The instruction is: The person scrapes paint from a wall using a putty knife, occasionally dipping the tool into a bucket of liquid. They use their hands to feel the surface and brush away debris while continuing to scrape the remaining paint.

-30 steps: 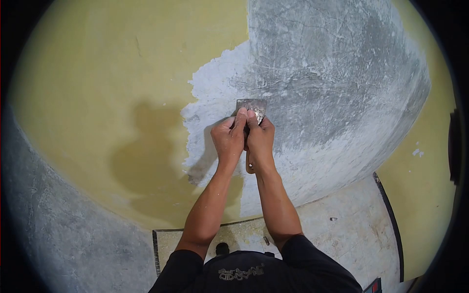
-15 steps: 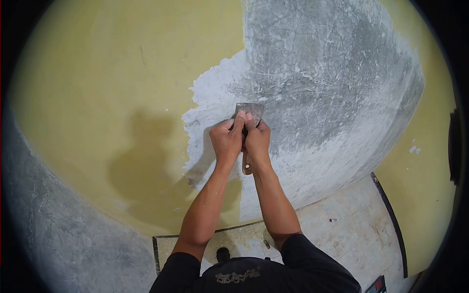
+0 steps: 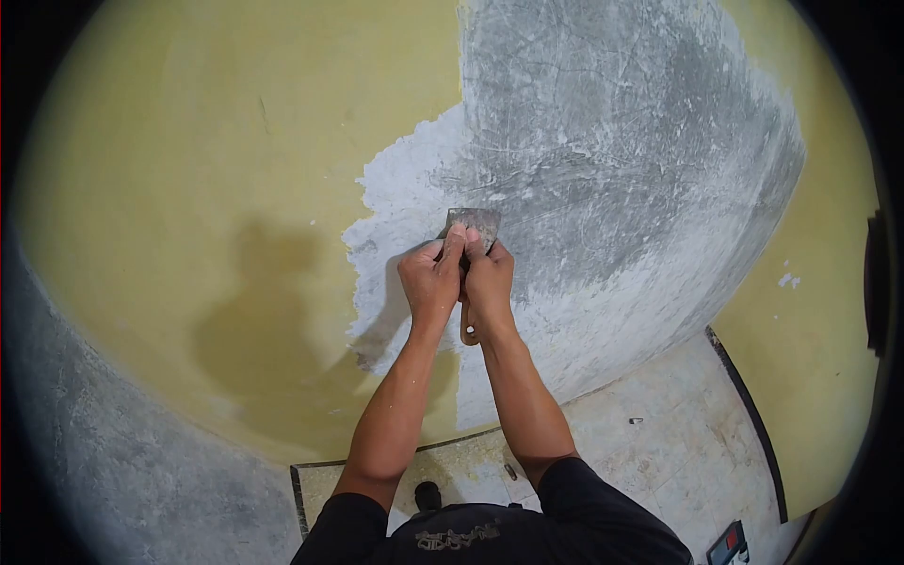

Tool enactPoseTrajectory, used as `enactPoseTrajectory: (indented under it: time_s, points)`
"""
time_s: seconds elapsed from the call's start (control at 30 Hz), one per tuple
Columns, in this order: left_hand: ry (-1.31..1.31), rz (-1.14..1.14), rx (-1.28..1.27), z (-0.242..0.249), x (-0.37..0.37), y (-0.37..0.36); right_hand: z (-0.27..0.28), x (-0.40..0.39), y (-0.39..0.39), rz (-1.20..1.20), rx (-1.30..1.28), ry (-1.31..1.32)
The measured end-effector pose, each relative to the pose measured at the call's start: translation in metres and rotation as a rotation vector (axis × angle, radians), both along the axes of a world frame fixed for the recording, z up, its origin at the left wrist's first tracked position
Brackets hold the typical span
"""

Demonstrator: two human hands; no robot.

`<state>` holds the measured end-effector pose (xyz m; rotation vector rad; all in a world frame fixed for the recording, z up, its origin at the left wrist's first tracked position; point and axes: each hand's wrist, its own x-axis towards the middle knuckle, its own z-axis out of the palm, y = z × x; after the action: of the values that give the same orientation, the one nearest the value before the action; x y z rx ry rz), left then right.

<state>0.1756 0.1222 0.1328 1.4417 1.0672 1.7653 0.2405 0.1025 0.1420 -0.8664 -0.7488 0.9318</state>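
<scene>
Both hands grip one putty knife (image 3: 482,220), its flat metal blade pointing up and lying against the wall. My left hand (image 3: 433,275) is closed on its left side and my right hand (image 3: 489,282) on its right, thumbs side by side on the blade. Below them, the end of the handle shows with a hole in it. Around the blade is a scraped wall patch (image 3: 603,207), grey at the upper right and white toward the left and bottom. Yellow paint (image 3: 188,160) with a ragged edge borders it on the left.
A grey wall section (image 3: 141,443) is at the lower left, and more yellow wall (image 3: 810,377) at the right. Below lies a pale, dusty floor (image 3: 612,443) with small bits on it. A dark object with a red part (image 3: 727,544) sits at the lower right.
The whole view has shifted slightly, so the hands and putty knife appear a little lower and further left. Both hands keep the same grip; the scraped patch looks much the same.
</scene>
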Motion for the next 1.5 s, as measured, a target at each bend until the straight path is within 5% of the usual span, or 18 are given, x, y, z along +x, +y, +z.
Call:
enactPoseTrajectory:
  time_s: [1.5]
  points:
    - [0.033,-0.148,-0.026,0.026,0.049,0.003,0.017,0.059,-0.001,-0.018,-0.022,-0.047]
